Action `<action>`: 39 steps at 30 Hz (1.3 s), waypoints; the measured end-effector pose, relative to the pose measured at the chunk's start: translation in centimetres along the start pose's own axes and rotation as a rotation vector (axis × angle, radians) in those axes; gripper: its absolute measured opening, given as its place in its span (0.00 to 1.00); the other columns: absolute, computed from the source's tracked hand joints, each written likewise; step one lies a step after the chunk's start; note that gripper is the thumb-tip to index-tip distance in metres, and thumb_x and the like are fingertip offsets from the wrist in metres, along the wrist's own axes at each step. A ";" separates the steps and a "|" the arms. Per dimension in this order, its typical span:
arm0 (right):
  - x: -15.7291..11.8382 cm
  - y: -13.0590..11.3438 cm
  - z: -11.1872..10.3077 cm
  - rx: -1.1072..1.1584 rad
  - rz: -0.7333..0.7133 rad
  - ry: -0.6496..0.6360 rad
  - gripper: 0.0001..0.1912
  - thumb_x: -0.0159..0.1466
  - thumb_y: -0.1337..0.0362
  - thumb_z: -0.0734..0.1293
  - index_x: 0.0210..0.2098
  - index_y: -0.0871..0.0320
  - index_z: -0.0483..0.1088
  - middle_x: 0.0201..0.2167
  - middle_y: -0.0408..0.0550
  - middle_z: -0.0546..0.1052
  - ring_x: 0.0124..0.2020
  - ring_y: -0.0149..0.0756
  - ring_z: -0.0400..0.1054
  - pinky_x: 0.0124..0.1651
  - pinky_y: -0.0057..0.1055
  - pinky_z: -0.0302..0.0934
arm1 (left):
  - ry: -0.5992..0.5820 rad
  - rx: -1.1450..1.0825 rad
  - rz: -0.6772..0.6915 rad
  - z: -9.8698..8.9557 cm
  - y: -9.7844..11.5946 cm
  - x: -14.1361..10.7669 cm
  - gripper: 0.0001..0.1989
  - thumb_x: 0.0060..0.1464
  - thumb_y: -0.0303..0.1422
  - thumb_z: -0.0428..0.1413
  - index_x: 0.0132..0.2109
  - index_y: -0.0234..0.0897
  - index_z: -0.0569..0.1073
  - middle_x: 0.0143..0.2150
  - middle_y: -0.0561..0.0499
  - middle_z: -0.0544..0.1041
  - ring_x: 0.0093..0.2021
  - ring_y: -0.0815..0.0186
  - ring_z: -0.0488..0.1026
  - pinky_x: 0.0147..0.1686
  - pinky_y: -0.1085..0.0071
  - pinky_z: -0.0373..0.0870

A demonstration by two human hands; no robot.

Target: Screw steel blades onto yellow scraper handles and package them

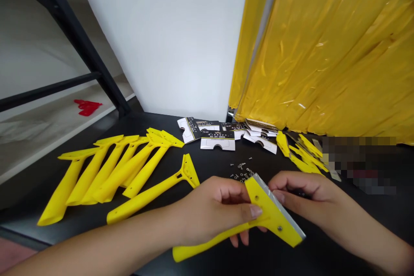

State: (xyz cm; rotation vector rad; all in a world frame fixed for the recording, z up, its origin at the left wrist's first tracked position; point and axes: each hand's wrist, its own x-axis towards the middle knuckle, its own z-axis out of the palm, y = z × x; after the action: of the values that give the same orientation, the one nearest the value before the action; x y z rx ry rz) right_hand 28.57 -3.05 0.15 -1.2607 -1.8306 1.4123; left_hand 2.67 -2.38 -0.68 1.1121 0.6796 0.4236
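Note:
A yellow scraper [274,217] with a metal strip along its head is held in my left hand [215,211], thumb on the head near the handle. One hole in the head looks open; a screw shows in the other. My right hand [310,196] has its fingers pinched at the strip's upper part; what they hold, if anything, is hidden. Small screws and nuts [242,172] lie scattered beyond my hands. One loose yellow handle [145,196] rests left of my left hand, partly behind my forearm.
Several yellow handles [106,168] lie in a row at the left of the black table [129,258]. Black-and-white cards [218,141] are at the back. Yellow plates [305,157] lie at the right. A red object [87,107] sits on the left shelf.

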 end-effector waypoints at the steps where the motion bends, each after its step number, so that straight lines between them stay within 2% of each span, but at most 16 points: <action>1: 0.0 0.1 -0.1 0.029 0.001 -0.007 0.16 0.73 0.48 0.69 0.40 0.53 0.82 0.35 0.45 0.84 0.37 0.38 0.77 0.41 0.31 0.70 | 0.012 -0.005 0.011 0.0 0.0 0.0 0.15 0.65 0.44 0.64 0.46 0.35 0.81 0.43 0.46 0.83 0.30 0.71 0.76 0.29 0.76 0.74; 6: -0.1 0.2 -0.1 0.113 0.008 -0.046 0.17 0.74 0.50 0.68 0.54 0.49 0.83 0.43 0.48 0.86 0.43 0.43 0.80 0.47 0.37 0.73 | 0.072 -0.041 0.053 0.0 0.3 0.2 0.16 0.64 0.44 0.65 0.47 0.34 0.77 0.42 0.44 0.83 0.28 0.71 0.76 0.28 0.75 0.73; 9: -0.2 0.4 0.0 0.185 0.008 -0.086 0.19 0.73 0.50 0.69 0.58 0.49 0.82 0.47 0.51 0.86 0.46 0.46 0.80 0.49 0.40 0.74 | 0.068 -0.069 0.071 0.0 0.3 0.3 0.18 0.64 0.43 0.65 0.51 0.37 0.72 0.41 0.44 0.83 0.28 0.70 0.76 0.27 0.75 0.72; 15: -0.1 1.6 0.3 0.346 0.014 -0.152 0.18 0.75 0.52 0.68 0.58 0.50 0.81 0.46 0.51 0.86 0.44 0.43 0.80 0.47 0.38 0.73 | 0.038 -0.062 0.064 0.0 0.4 0.2 0.19 0.65 0.43 0.64 0.52 0.38 0.67 0.41 0.44 0.83 0.27 0.71 0.74 0.26 0.76 0.71; 20: 0.1 0.9 0.7 0.465 0.031 -0.188 0.17 0.74 0.54 0.69 0.58 0.49 0.81 0.45 0.50 0.86 0.44 0.41 0.81 0.48 0.35 0.72 | 0.021 -0.061 0.048 0.1 0.6 0.1 0.20 0.64 0.43 0.65 0.53 0.39 0.68 0.40 0.45 0.83 0.27 0.71 0.74 0.26 0.76 0.70; 24: 0.3 0.5 0.8 0.461 0.010 -0.225 0.14 0.74 0.54 0.69 0.56 0.48 0.82 0.42 0.48 0.86 0.43 0.40 0.81 0.48 0.35 0.72 | 0.003 -0.060 0.035 0.1 0.4 0.1 0.19 0.64 0.42 0.65 0.52 0.39 0.68 0.40 0.46 0.83 0.27 0.72 0.74 0.26 0.77 0.70; 27: 0.3 1.0 0.8 0.424 0.012 -0.179 0.16 0.73 0.53 0.70 0.57 0.47 0.82 0.45 0.48 0.84 0.46 0.41 0.79 0.50 0.37 0.71 | 0.058 -0.076 0.091 0.2 0.2 0.2 0.19 0.64 0.41 0.65 0.54 0.39 0.69 0.39 0.48 0.81 0.27 0.71 0.75 0.24 0.77 0.70; 29: 0.2 1.4 0.8 0.418 0.051 -0.121 0.17 0.71 0.52 0.72 0.57 0.47 0.82 0.46 0.49 0.83 0.43 0.39 0.76 0.45 0.34 0.70 | 0.117 -0.097 0.145 0.3 0.0 0.4 0.17 0.64 0.41 0.65 0.52 0.39 0.71 0.40 0.50 0.78 0.27 0.71 0.76 0.22 0.77 0.70; 32: 0.2 1.6 1.0 0.516 0.094 -0.014 0.20 0.67 0.49 0.75 0.54 0.49 0.83 0.36 0.48 0.79 0.30 0.30 0.65 0.31 0.27 0.59 | 0.205 -0.125 0.195 0.2 0.1 0.5 0.14 0.64 0.41 0.65 0.48 0.38 0.71 0.41 0.51 0.77 0.27 0.71 0.77 0.22 0.78 0.71; 34: 0.3 1.5 0.9 0.588 0.073 0.055 0.19 0.67 0.49 0.75 0.52 0.51 0.84 0.30 0.45 0.73 0.27 0.28 0.58 0.28 0.26 0.55 | 0.261 -0.141 0.224 0.0 0.3 0.6 0.13 0.65 0.40 0.64 0.47 0.38 0.71 0.40 0.52 0.76 0.27 0.71 0.77 0.23 0.77 0.71; 37: 0.8 1.4 0.2 0.555 -0.013 0.175 0.16 0.70 0.50 0.72 0.48 0.53 0.84 0.29 0.45 0.70 0.29 0.32 0.60 0.31 0.29 0.59 | 0.340 -0.149 0.263 -0.5 0.6 0.8 0.12 0.66 0.40 0.63 0.46 0.38 0.71 0.36 0.53 0.75 0.28 0.70 0.76 0.25 0.76 0.73; 39: 1.0 1.7 -0.7 0.453 -0.103 0.291 0.14 0.71 0.50 0.71 0.47 0.51 0.84 0.32 0.46 0.73 0.33 0.35 0.65 0.35 0.32 0.64 | 0.397 -0.144 0.268 -0.7 0.7 0.9 0.12 0.67 0.40 0.62 0.46 0.38 0.71 0.36 0.53 0.76 0.29 0.69 0.76 0.26 0.75 0.73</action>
State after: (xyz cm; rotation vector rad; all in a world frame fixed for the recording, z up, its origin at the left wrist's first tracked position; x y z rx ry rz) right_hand 29.29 -1.76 -1.31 -1.0551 -1.2727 1.4003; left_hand 2.82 -1.05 -0.45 0.9931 0.8333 0.9258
